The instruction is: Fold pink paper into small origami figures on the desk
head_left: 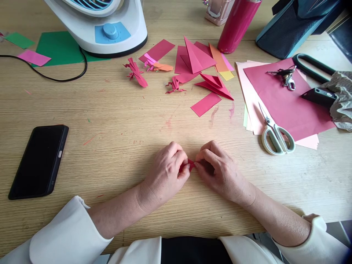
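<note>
A small piece of red folded paper (190, 165) is pinched between my two hands, just above the wooden table near its front edge. My left hand (167, 170) is closed round most of it, so its full shape is hidden. The fingertips of my right hand (220, 170) grip a narrow tip at its right end. Farther back lie small folded red paper figures, one (175, 85) with thin bent legs and another (135, 72) to its left. Red folded triangles (216, 86) and a flat red paper strip (206, 104) are beside them.
White-handled scissors (277, 135) rest at the right on stacked paper sheets (288, 99), with keys (288, 79) on top. A black phone (40, 161) lies at left. A white fan (110, 29), its cable (68, 79) and a red bottle (238, 27) stand at the back.
</note>
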The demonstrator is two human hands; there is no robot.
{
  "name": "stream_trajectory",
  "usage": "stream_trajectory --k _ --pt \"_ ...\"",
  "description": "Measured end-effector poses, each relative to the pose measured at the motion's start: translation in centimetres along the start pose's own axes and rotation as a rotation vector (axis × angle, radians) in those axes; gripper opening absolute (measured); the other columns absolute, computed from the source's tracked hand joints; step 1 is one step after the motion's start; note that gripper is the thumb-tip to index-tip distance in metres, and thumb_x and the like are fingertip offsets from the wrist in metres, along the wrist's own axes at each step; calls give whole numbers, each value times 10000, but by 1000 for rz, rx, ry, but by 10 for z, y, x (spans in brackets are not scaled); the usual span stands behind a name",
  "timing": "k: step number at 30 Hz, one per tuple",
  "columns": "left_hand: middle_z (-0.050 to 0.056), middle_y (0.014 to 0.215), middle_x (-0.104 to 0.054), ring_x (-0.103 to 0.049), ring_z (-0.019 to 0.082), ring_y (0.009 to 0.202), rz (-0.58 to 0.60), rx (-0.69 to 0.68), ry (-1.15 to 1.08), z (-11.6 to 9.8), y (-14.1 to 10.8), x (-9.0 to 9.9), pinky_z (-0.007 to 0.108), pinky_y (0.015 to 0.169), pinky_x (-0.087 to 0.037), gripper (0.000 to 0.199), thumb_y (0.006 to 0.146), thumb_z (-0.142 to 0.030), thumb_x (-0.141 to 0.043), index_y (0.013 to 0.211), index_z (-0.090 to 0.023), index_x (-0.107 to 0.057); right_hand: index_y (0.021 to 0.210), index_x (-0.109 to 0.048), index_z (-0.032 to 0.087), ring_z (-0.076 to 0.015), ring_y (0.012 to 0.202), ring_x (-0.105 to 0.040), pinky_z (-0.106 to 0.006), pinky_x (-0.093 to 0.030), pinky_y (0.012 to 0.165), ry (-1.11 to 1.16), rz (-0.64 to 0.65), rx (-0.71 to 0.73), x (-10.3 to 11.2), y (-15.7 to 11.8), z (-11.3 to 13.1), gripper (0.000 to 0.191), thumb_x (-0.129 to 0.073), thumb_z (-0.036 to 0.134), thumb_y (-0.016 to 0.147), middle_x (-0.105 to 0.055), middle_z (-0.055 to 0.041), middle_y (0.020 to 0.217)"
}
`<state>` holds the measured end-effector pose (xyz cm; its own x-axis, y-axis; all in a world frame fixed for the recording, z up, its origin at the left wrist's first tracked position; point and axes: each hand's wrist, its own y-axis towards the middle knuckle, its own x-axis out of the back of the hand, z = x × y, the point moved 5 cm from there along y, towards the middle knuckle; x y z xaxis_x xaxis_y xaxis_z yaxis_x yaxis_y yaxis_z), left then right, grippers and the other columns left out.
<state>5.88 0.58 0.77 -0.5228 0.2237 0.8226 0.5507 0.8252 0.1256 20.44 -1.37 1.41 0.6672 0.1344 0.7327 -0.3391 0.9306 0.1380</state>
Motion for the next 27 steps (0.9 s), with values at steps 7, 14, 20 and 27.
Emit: stream_trajectory --k 7,14,20,27 --pt "48 883 -547 -543 172 764 -7 -11 23 0 0 1 320 709 -463 118 870 -122 -555 766 -174 -539 1088 -654 207 -194 872 -554 -358 -470 770 -63 42 224 1 -10 1 197 -522 124 966 -569 -81 991" --pt "52 892 -561 -552 174 764 -10 -17 55 -1 1 0 323 707 -468 105 864 -121 -575 776 -173 -549 1210 -646 191 -224 879 -571 -388 -475 759 -215 50 388 5 -14 4 280 -510 116 977 -628 -108 1005" --pt "46 895 -603 -585 178 831 -14 -150 28 -1 -6 7 328 760 -491 125 914 -77 -516 844 -164 -572 1195 -647 160 -217 859 -545 -383 -467 751 -239 84 387 3 -14 2 267 -521 106 966 -628 -110 1009" --pt "83 1073 -686 -632 182 932 -64 -345 84 1 -26 19 347 850 -538 268 953 -36 -488 1159 -149 -617 1147 -656 144 -210 849 -530 -373 -460 748 -234 93 386 2 -14 2 230 -500 120 979 -627 -113 1001"
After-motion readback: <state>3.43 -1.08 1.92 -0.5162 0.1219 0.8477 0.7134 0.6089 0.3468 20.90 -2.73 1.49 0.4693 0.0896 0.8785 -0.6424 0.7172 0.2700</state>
